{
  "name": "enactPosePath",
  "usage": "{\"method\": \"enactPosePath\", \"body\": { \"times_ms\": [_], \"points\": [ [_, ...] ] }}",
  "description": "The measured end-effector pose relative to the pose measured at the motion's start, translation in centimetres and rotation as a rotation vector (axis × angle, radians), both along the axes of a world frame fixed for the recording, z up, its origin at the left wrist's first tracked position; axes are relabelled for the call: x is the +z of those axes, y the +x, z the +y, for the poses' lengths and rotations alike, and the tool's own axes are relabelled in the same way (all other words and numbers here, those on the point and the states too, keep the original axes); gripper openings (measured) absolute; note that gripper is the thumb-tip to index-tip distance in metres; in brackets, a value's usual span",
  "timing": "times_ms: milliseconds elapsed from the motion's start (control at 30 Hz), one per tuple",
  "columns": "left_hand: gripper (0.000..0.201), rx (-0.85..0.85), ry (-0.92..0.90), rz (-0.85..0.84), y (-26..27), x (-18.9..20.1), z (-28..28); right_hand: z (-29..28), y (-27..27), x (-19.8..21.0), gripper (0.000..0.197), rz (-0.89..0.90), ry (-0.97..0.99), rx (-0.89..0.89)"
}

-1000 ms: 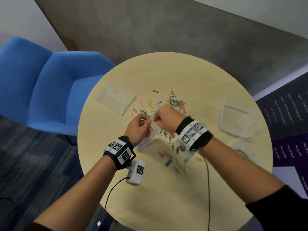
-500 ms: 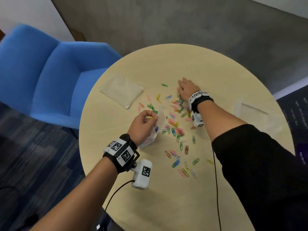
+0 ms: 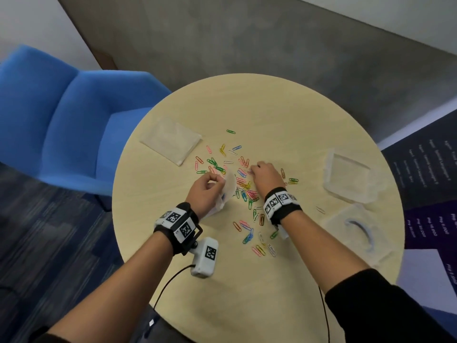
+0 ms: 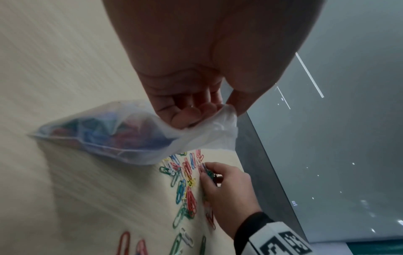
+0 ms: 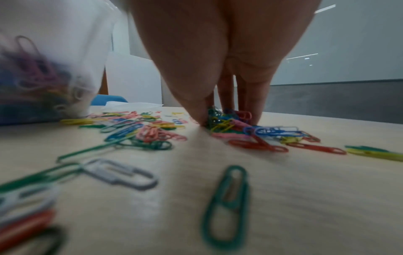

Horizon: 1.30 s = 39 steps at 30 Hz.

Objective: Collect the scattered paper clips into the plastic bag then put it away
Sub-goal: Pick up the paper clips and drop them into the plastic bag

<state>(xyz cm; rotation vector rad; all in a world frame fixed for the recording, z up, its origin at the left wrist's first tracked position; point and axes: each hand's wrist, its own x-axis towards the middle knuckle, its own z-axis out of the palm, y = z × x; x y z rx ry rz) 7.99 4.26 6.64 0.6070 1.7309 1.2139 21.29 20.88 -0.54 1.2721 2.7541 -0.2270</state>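
Many coloured paper clips (image 3: 243, 186) lie scattered over the middle of the round wooden table (image 3: 272, 107). My left hand (image 3: 217, 180) pinches the mouth of a small clear plastic bag (image 3: 230, 186) that rests on the table. Several clips fill the plastic bag (image 4: 109, 134), which shows blurred at the left in the right wrist view (image 5: 43, 69). Just to its right, my right hand (image 3: 252, 170) is down on the table. Its fingertips (image 5: 202, 119) close round a clump of clips (image 5: 226, 120). The right hand (image 4: 209, 172) shows the same pinch from the left wrist view.
A flat stack of clear bags (image 3: 170, 139) lies at the table's far left. Two clear plastic trays (image 3: 346, 174) (image 3: 356, 231) sit near the right edge. A blue armchair (image 3: 74, 132) stands beyond the table on the left. More clips (image 3: 257, 241) lie nearer me.
My right hand left the bag mouth, reached out to the far clips, then drew back and now pinches a clump beside the bag. The left hand kept hold of the bag.
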Motion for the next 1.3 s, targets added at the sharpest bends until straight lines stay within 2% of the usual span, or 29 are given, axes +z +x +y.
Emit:
{"method": "enactPosePath", "body": {
  "times_ms": [100,167,233,333,433,500,633,767,967,1033,1167,1233,1300],
  "points": [
    [0.016,-0.012,-0.043,0.029,-0.1,0.1,-0.4,-0.5,0.3,1.2,0.022,0.007,-0.043,-0.024],
    [0.013,-0.036,-0.051,0.030,-0.1,0.3,-0.6,-0.6,0.7,2.2,0.021,0.056,-0.141,-0.112],
    [0.012,-0.056,-0.062,0.019,-0.2,0.4,-0.7,-1.0,1.5,3.1,0.021,0.239,-0.288,-0.292],
    [0.012,-0.084,-0.083,0.011,-0.5,0.6,-0.9,-2.4,2.9,4.6,0.024,0.607,-0.531,-0.666],
    [0.011,-0.109,-0.082,-0.013,-0.7,0.8,-1.1,-4.2,2.9,6.6,0.027,0.987,-0.951,-0.898],
    [0.010,-0.125,-0.092,0.008,-0.9,0.9,-0.9,-5.2,2.3,7.9,0.025,1.214,-1.173,-0.979],
    [0.012,-0.162,-0.123,0.075,-1.4,0.5,-0.1,-6.8,0.7,10.0,0.021,1.365,-1.433,-0.933],
    [0.011,-0.193,-0.118,0.064,-1.5,0.5,0.4,-8.3,-1.0,11.6,0.021,1.198,-1.533,-0.830],
    [0.007,-0.212,-0.120,0.089,-1.4,0.3,0.4,-8.1,-1.7,11.2,0.032,1.007,-1.390,-0.851],
    [0.009,-0.215,-0.093,0.096,-1.1,0.5,0.4,-8.1,-2.0,11.2,0.027,0.873,-1.280,-0.832],
    [0.012,-0.217,-0.073,0.137,-0.6,0.4,1.0,-8.0,-3.1,11.4,0.022,0.569,-0.922,-0.700],
    [0.012,-0.195,-0.080,0.150,-0.2,0.3,1.4,-8.1,-3.5,12.1,0.019,0.417,-0.831,-0.550],
    [0.010,-0.186,-0.088,0.162,0.1,-0.1,1.8,-8.0,-3.5,12.5,0.025,0.225,-0.695,-0.398]
  ]
}}
